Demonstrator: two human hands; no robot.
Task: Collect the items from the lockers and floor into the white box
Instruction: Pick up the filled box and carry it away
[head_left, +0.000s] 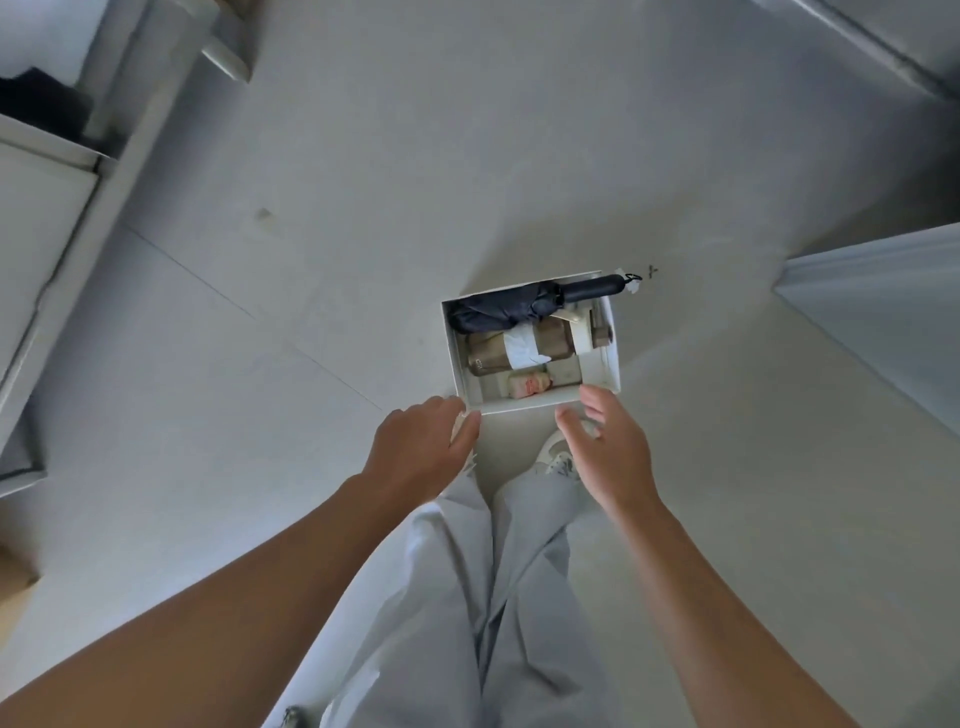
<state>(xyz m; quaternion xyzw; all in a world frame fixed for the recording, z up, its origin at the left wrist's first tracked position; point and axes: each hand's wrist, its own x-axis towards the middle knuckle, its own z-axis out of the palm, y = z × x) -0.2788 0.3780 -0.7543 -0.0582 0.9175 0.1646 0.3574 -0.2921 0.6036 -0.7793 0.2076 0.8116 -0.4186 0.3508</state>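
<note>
The white box (612, 358) stands on the pale floor just ahead of my feet. Inside lie a folded dark umbrella (498, 309) whose handle sticks out over the far right corner, a brown bottle with a white label (524, 345), and a small pink-and-white packet (530, 385). My left hand (421, 444) hovers by the box's near left corner, fingers relaxed, holding nothing. My right hand (610, 447) hangs over the near right corner with spread fingers, also empty.
Open white lockers (62, 171) run along the left, with something dark on an upper shelf (41, 104). A white door or panel (883, 306) juts in at the right. My grey trousers and a white shoe (558, 457) fill the lower middle.
</note>
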